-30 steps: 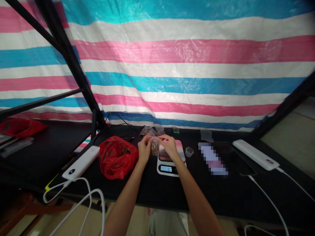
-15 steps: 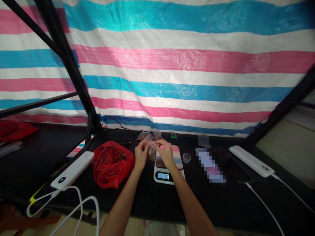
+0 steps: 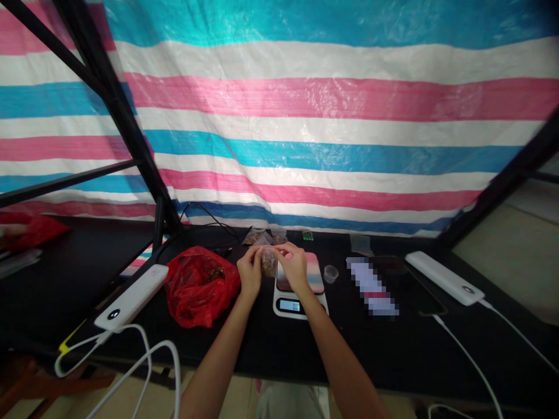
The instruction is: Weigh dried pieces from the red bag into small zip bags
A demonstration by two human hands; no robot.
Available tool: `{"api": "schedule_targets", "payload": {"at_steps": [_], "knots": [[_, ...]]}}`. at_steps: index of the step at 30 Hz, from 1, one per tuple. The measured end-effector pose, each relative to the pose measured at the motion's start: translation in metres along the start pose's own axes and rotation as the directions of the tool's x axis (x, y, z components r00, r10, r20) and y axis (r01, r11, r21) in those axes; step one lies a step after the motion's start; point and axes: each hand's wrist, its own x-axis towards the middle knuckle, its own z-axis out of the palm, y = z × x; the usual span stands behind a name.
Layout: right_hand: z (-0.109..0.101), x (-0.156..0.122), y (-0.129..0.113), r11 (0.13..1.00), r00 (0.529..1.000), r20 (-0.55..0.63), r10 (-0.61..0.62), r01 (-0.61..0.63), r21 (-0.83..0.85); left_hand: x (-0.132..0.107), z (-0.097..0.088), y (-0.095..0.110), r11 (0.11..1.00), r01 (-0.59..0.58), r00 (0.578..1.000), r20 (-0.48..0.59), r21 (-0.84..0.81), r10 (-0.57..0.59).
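My left hand [image 3: 250, 270] and my right hand [image 3: 294, 266] are raised together just above the left edge of a small digital kitchen scale [image 3: 299, 292]. Both pinch the top edge of a small clear plastic bag [image 3: 269, 262] with brown bits inside. The bag hangs between the two hands. A red plastic bag [image 3: 201, 283] holding more brown material lies open on the black table [image 3: 271, 343], just left of my left hand. Several more small filled clear bags [image 3: 262, 235] lie behind the hands.
A small clear cup [image 3: 331, 273] stands right of the scale. White power banks [image 3: 131, 297] [image 3: 443, 277] with cables lie at both sides, a dark phone [image 3: 406, 285] sits right of centre, and an empty clear bag [image 3: 360, 243] at the back. A striped tarp hangs behind; black frame bars stand left.
The hands stay pinched on the small bag's top edge, shifting only slightly along it. The head camera has drifted a little, so the whole view has shifted.
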Motion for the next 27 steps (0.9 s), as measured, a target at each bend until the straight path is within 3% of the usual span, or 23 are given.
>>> {"api": "schedule_targets", "payload": {"at_steps": [8, 13, 16, 18, 22, 24, 27], "knots": [[0.005, -0.001, 0.012, 0.987, 0.988, -0.039, 0.149, -0.146, 0.072, 0.000, -0.002, -0.008, 0.999, 0.032, 0.999, -0.021, 0.041, -0.031], [0.011, -0.002, 0.007, 0.967, 0.987, 0.013, 0.161, -0.160, 0.196, -0.001, -0.004, -0.015, 0.999, 0.031, 0.998, -0.062, 0.018, -0.030], [0.018, 0.007, 0.006, 0.948, 0.968, 0.086, 0.237, -0.249, 0.199, 0.000, -0.005, -0.018, 0.999, -0.019, 0.993, -0.116, 0.032, 0.022], [0.021, 0.021, 0.007, 0.943, 0.950, 0.095, 0.299, -0.309, 0.127, 0.001, -0.006, -0.018, 0.998, -0.066, 0.979, -0.194, 0.010, 0.067], [0.012, 0.057, 0.012, 0.929, 0.932, -0.017, 0.361, -0.361, -0.084, 0.003, -0.008, -0.014, 0.991, -0.135, 0.924, -0.362, -0.013, 0.121], [-0.005, 0.072, 0.018, 0.862, 0.926, -0.078, 0.370, -0.374, -0.342, 0.004, -0.009, -0.014, 0.989, -0.150, 0.919, -0.366, 0.010, 0.144], [-0.046, 0.082, 0.031, 0.689, 0.900, -0.140, 0.413, -0.409, -0.598, 0.003, -0.008, -0.014, 0.981, -0.158, 0.946, -0.266, 0.114, 0.183]]}}
